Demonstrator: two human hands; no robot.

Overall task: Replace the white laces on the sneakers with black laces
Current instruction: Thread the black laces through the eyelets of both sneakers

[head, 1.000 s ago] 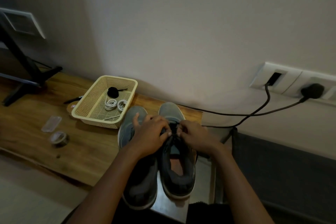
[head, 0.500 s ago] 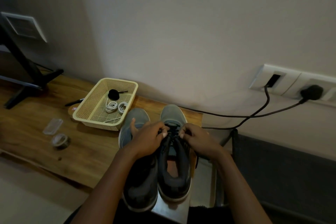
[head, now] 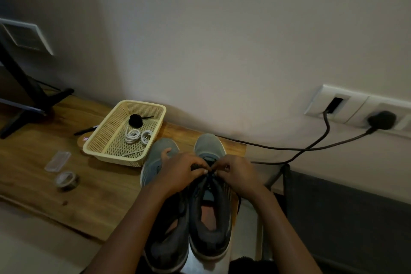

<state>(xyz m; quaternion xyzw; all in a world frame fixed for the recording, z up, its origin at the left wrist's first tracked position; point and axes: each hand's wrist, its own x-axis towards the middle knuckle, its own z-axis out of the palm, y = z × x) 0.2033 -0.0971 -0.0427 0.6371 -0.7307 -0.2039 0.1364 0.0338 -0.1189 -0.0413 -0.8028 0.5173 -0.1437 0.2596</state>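
Moved: both hands have drawn together over the lacing of the right sneaker; fingertips that were apart half a second ago now nearly meet.
left hand: fingers curled, pinching the black lace at centre frame; hides much of the left sneaker.
right hand: fingers curled, pinching the same lace; the grip point is dim.
sneakers: lower centre, side by side, toes toward the wall.
basket: cream, just left of the toes; holds coiled white laces and a black bundle.
table: wooden; tape roll and clear plastic piece at left.
stand: dark, cut off at the left edge.
cables: run from the wall sockets, right.
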